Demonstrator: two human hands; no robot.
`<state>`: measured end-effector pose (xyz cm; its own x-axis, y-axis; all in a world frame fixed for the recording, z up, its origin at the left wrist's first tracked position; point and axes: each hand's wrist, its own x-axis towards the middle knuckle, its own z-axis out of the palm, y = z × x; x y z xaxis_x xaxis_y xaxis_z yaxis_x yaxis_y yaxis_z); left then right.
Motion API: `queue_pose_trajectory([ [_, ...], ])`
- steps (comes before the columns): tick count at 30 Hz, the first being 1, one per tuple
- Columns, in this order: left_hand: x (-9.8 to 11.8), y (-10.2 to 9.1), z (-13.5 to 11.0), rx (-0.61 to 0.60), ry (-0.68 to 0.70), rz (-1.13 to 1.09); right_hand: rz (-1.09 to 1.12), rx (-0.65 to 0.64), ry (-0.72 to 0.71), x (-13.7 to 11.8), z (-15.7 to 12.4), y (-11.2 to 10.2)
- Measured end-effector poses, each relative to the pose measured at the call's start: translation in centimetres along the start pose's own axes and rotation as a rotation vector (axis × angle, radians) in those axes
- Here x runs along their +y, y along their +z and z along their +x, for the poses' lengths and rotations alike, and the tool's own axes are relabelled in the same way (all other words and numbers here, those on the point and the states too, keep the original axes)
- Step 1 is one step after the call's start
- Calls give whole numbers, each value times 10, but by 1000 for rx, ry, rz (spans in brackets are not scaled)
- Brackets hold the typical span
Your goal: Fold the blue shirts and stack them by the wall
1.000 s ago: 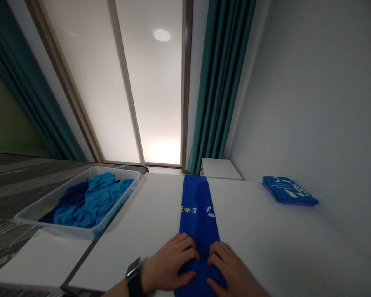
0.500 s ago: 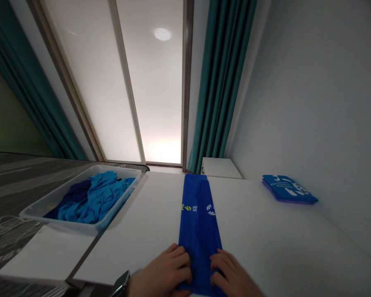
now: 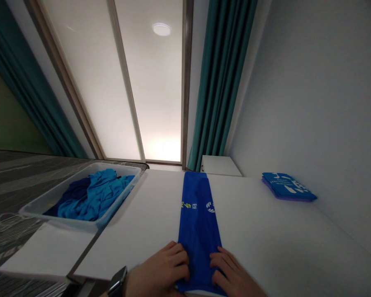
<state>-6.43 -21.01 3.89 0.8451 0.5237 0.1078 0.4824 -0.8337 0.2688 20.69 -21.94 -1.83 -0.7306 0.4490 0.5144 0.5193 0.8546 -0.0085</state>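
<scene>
Head: blue cloth [image 3: 199,235] on white table [image 3: 151,210]; teal curtains [image 3: 223,82].

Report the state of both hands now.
Left hand: curled on the left edge of the blue cloth; grip cannot be told.
Right hand: curled on its right edge; grip cannot be told.

Two hands [image 3: 165,268] [image 3: 230,272]; maybe two heaped garments [image 3: 102,196] [image 3: 76,194]
</scene>
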Motion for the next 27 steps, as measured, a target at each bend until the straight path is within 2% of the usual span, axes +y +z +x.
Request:
queue_pose_trajectory([
  [3,6,2,-1,19,39,85,-39,167,-18,-7,-4,11],
  [5,10,2,-2,26,71,90,-30,196,-30,-11,-4,9],
  [8,12,-1,-4,49,76,-24,71,102,-45,-11,-2,-6],
  [11,10,-4,-7,92,0,-201,235,57,9,-8,1,-20],
  [15,7,-6,-5,151,-159,-398,379,54,239,-8,5,-25],
  [20,2,-15,3,183,-319,-497,549,-50,563,-8,14,-26],
  [22,-3,-20,5,173,-321,-533,606,-82,694,-5,20,-29],
  [24,-8,-24,5,126,-266,-530,661,-104,797,-1,27,-33],
  [27,-14,-23,4,80,-198,-492,736,-134,878,4,37,-36],
])
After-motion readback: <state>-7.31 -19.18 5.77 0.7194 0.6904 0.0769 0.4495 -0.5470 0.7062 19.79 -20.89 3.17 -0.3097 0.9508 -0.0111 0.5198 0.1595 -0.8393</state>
